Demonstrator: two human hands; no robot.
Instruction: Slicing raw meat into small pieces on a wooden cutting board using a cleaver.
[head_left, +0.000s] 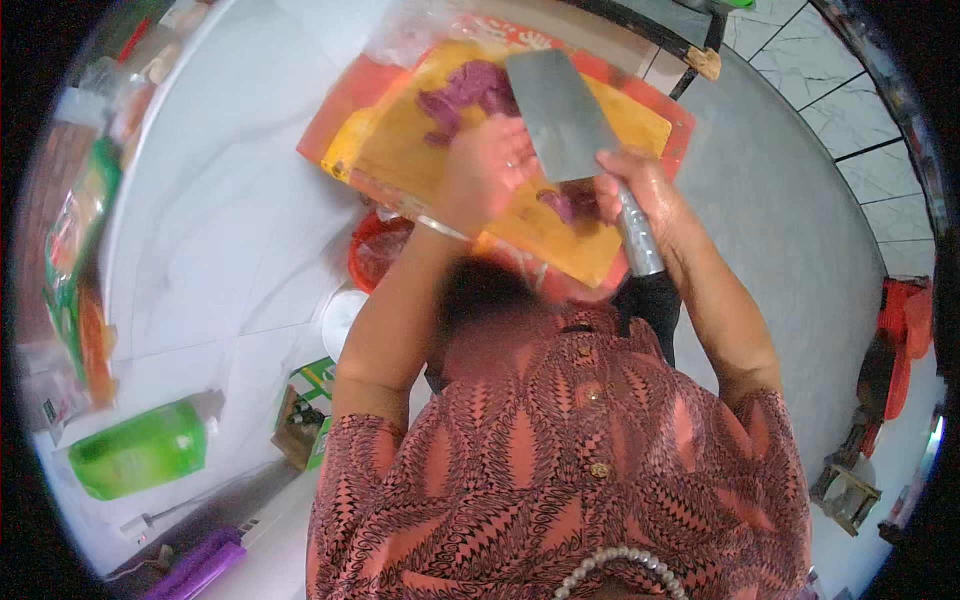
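My right hand (637, 184) grips the metal handle of a broad cleaver (562, 112), its blade tilted up over a yellow cutting board (405, 150). Close beside the blade's left edge is my left hand (495, 161), blurred, fingers half curled; I see nothing held in it, and cannot tell whether it touches the blade. A heap of purplish food pieces (480, 86), perhaps meat, lies on the board beyond my left hand. More purplish pieces (559, 202) rest below the blade, partly hidden by my right hand.
Under the board spreads a red printed sheet or bag (679, 142). A red basket (367, 259) and a white round item (343, 322) sit by my left forearm. Farther left on the pale tiled floor (225, 285) are an open green box (304, 412) and a green pouch (142, 450).
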